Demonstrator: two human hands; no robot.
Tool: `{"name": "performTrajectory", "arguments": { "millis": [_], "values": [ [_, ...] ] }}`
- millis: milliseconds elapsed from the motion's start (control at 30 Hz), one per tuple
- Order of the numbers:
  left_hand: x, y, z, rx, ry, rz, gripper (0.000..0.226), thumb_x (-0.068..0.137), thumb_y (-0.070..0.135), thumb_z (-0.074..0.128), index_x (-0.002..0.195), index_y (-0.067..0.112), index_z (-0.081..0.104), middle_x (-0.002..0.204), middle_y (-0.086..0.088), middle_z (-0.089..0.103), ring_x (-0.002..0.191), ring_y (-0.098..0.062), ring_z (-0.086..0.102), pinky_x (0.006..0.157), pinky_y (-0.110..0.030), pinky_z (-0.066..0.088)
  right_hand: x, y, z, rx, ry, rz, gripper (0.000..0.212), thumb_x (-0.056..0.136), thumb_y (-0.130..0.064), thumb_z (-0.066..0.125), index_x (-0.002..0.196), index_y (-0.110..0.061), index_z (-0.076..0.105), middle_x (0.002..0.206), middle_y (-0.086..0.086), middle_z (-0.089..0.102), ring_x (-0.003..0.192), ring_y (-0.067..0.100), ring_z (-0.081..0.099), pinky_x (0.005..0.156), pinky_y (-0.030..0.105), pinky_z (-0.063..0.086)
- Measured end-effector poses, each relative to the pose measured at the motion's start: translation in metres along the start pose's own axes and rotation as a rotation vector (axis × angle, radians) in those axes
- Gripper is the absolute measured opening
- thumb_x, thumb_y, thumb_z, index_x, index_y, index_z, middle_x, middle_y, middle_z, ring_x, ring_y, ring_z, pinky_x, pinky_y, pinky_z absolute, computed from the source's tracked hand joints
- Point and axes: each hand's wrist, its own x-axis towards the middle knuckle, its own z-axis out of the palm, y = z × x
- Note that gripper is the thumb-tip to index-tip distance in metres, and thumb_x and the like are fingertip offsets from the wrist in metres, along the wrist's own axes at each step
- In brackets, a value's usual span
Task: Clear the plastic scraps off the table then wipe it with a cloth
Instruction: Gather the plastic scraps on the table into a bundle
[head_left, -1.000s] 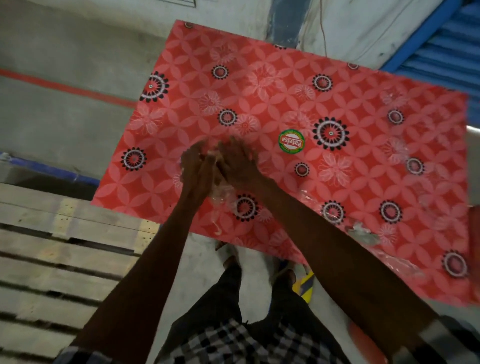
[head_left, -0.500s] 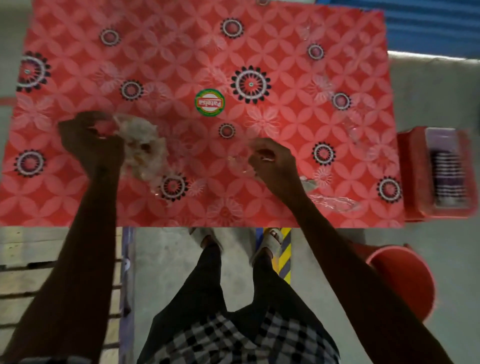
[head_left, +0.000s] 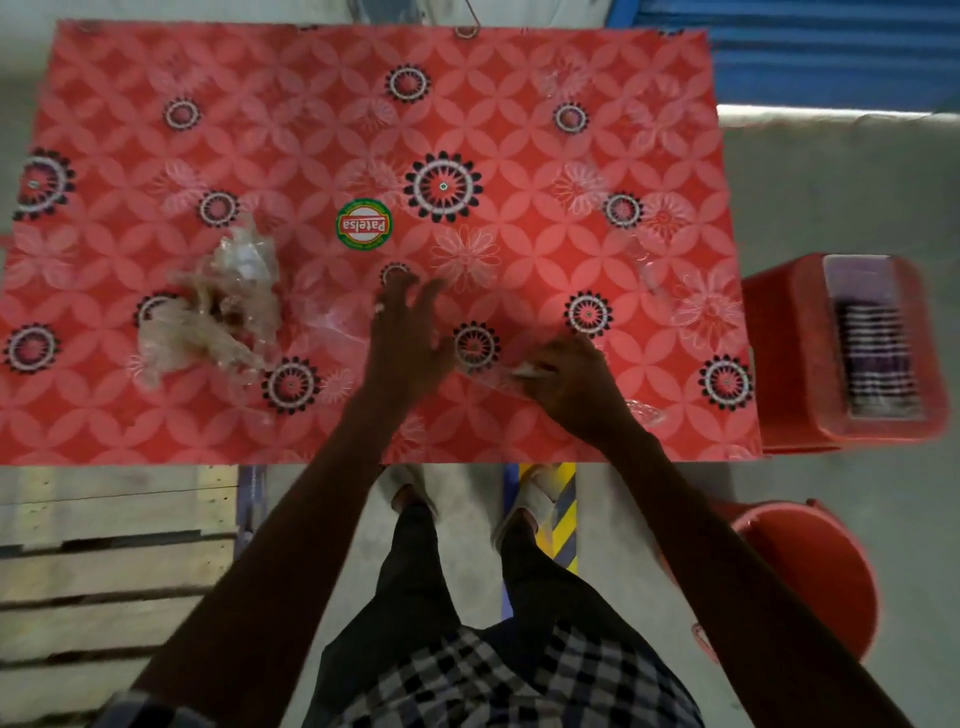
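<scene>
A red flower-patterned table (head_left: 519, 130) fills the upper view. A crumpled bundle of clear plastic scraps (head_left: 218, 312) lies loose on its left half. My left hand (head_left: 410, 332) hovers at the table's middle, fingers spread, holding nothing, with a thin clear film (head_left: 332, 322) just to its left. My right hand (head_left: 566, 379) rests near the front edge, fingers pinched on a clear plastic scrap (head_left: 519, 371). Another clear scrap (head_left: 644, 410) lies just right of that hand, and fainter ones (head_left: 649, 265) lie farther right.
A round green sticker (head_left: 363, 223) is stuck near the table's centre. A red stool (head_left: 779, 364) holding a striped folded cloth (head_left: 878, 353) stands at the right. A red bucket (head_left: 810, 571) sits on the floor below it. A wooden pallet (head_left: 104, 571) lies at lower left.
My left hand has let go of the crumpled bundle, which now lies on the table's left, and has swung right to the middle. My right hand has shifted right onto a scrap.
</scene>
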Motion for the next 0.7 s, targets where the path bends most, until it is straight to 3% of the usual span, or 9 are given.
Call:
{"name": "performTrajectory", "arguments": {
  "millis": [67,167,233,300,400,467,533,600,700],
  "values": [
    [-0.027,0.041,-0.001,0.079,-0.02,-0.06,0.071,0.081,0.031,0.056,0.15,0.021,0.041,0.153,-0.022,0.032,0.136,-0.043,0.034,0.107,-0.054,0.036,0.001,-0.003,-0.013,0.23,0.023,0.227,0.02,0.084,-0.031,0.069,0.086,-0.013,0.075,0.081,0.006,0.073,0.075,0.024,0.065,0.067,0.04,0.051],
    [-0.033,0.041,0.01,0.062,0.001,-0.042,0.056,0.075,0.003,0.058,0.13,0.009,0.055,0.132,-0.021,0.049,0.124,-0.041,0.042,0.103,-0.051,0.038,-0.008,0.022,-0.023,0.394,0.081,0.483,0.016,0.085,-0.023,0.072,0.091,-0.008,0.073,0.079,0.009,0.072,0.068,0.017,0.065,0.064,0.038,0.053],
    [-0.024,0.027,0.005,-0.011,0.036,-0.064,0.049,0.073,-0.006,0.058,0.121,0.003,0.06,0.121,-0.024,0.052,0.116,-0.038,0.046,0.097,-0.042,0.037,-0.014,0.035,-0.033,0.544,0.088,0.553,0.014,0.091,-0.01,0.069,0.102,-0.004,0.074,0.086,0.006,0.073,0.071,0.001,0.063,0.068,0.034,0.053],
    [-0.025,0.02,0.002,0.049,0.107,-0.064,0.032,0.08,-0.004,0.059,0.112,0.003,0.063,0.115,-0.025,0.057,0.11,-0.035,0.05,0.09,-0.042,0.043,-0.019,0.042,-0.042,0.726,0.077,0.599,0.015,0.096,0.001,0.059,0.103,0.001,0.072,0.085,0.004,0.07,0.069,0.001,0.061,0.066,0.027,0.05],
    [-0.02,0.004,0.001,0.172,0.125,-0.067,0.021,0.081,-0.002,0.057,0.101,0.0,0.062,0.101,-0.025,0.062,0.097,-0.042,0.056,0.082,-0.046,0.04,-0.026,0.04,-0.053,0.777,0.033,0.62,0.026,0.099,-0.001,0.052,0.086,-0.014,0.07,0.067,-0.008,0.062,0.058,0.005,0.052,0.055,0.02,0.041],
    [-0.018,0.006,-0.002,0.151,0.11,-0.096,0.012,0.084,-0.001,0.054,0.093,0.0,0.062,0.093,-0.024,0.064,0.088,-0.04,0.059,0.077,-0.046,0.044,-0.028,0.038,-0.055,0.782,-0.005,0.622,0.025,0.103,-0.006,0.048,0.087,-0.009,0.067,0.062,-0.013,0.06,0.055,-0.001,0.049,0.055,0.016,0.038],
    [-0.018,0.009,-0.004,0.094,0.078,-0.109,0.01,0.088,0.0,0.055,0.089,0.0,0.065,0.09,-0.023,0.067,0.081,-0.032,0.06,0.075,-0.044,0.048,-0.026,0.032,-0.051,0.772,-0.052,0.613,0.023,0.105,-0.011,0.046,0.101,-0.001,0.066,0.073,-0.013,0.062,0.061,-0.006,0.054,0.058,0.013,0.04],
    [-0.025,0.02,-0.007,-0.03,0.005,-0.075,0.011,0.088,-0.004,0.059,0.088,-0.003,0.07,0.09,-0.022,0.071,0.078,-0.025,0.06,0.071,-0.031,0.046,-0.028,0.023,-0.045,0.694,-0.129,0.574,0.022,0.101,-0.021,0.057,0.118,-0.008,0.064,0.098,-0.006,0.067,0.083,0.001,0.064,0.066,0.012,0.045],
    [-0.048,0.054,-0.017,-0.505,-0.185,-0.09,0.02,0.081,0.001,0.06,0.077,0.015,0.074,0.078,-0.008,0.07,0.071,-0.018,0.06,0.064,-0.023,0.043,-0.032,0.005,-0.035,0.556,-0.216,0.452,0.069,0.081,-0.036,0.082,0.141,-0.022,0.052,0.125,-0.007,0.062,0.113,0.005,0.06,0.082,0.003,0.046]
  ]
}}
